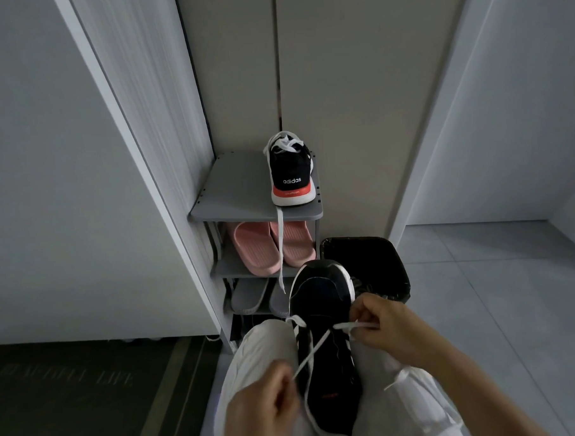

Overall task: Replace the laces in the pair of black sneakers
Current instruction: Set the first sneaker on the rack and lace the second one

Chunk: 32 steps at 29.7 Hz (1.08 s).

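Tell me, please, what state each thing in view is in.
Lap sneaker: on the person's lap, partly laced.
Shelf sneaker: upright on top shelf, lace end dangling.
White lace: ends held in both hands.
Left hand: pinches lace.
Right hand: pinches lace.
Pink slippers: shelved side by side.

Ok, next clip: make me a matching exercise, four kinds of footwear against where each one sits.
Things:
1. sneaker with the orange heel
2. pink slippers
3. grey slippers
4. sneaker being laced

Places:
A. on the person's lap
B. top shelf of the shoe rack
C. third shelf down
D. second shelf down

Pairs: 1-B, 2-D, 3-C, 4-A
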Motion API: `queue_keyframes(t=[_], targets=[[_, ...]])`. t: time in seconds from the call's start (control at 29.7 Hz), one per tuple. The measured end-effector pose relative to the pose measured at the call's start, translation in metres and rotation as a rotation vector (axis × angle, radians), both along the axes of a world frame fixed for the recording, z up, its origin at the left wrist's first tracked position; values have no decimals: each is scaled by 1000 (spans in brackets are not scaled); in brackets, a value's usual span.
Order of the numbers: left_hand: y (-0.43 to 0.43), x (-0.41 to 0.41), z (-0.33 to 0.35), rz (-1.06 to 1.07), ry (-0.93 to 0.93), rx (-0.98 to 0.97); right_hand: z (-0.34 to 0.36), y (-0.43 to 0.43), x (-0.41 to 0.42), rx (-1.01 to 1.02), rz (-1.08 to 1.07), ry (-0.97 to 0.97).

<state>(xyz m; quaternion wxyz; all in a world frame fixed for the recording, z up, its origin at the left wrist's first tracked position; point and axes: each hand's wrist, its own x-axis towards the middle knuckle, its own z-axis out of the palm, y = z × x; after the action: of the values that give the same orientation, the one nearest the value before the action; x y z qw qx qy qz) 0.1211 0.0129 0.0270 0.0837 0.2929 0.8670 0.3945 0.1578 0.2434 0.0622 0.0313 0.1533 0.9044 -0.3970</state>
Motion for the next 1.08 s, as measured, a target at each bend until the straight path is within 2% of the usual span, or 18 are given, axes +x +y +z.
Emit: queue_keyframes(t=[0.07, 0.13, 0.24, 0.3, 0.37, 0.47, 0.5, 0.54, 0.61, 0.71, 0.91, 1.08], targets=[[-30, -10, 1, 36, -88, -51, -1, 13, 4, 313, -6, 95], [-57, -28, 1, 63, -155, -126, -5, 27, 8, 490, -128, 210], [-79, -49, 6, -69, -326, -365, -2, 38, 9, 554, -429, 180], [-75, -59, 15, -176, -486, -419, -6, 41, 2, 524, -498, 89], [-55, -71, 24, -142, -562, -316, -11, 45, -10, 231, -545, 109], [0, -93, 23, 91, -641, -102, -3, 47, -22, -386, -653, 260], [21, -100, 20, 162, -701, -46, 1, 48, -25, -499, -649, 313], [41, -107, 17, 210, -773, -22, 5, 49, -30, -516, -618, 351], [70, -116, 10, 249, -898, -6, 12, 52, -37, -410, -533, 389], [90, -126, 6, 192, -982, -41, 23, 52, -46, -392, -366, 419], [95, -146, -7, -29, -852, -383, 68, 51, -69, -977, -359, 668], [102, -148, 2, -143, -774, -576, 102, 35, -80, -1218, -148, 720]])
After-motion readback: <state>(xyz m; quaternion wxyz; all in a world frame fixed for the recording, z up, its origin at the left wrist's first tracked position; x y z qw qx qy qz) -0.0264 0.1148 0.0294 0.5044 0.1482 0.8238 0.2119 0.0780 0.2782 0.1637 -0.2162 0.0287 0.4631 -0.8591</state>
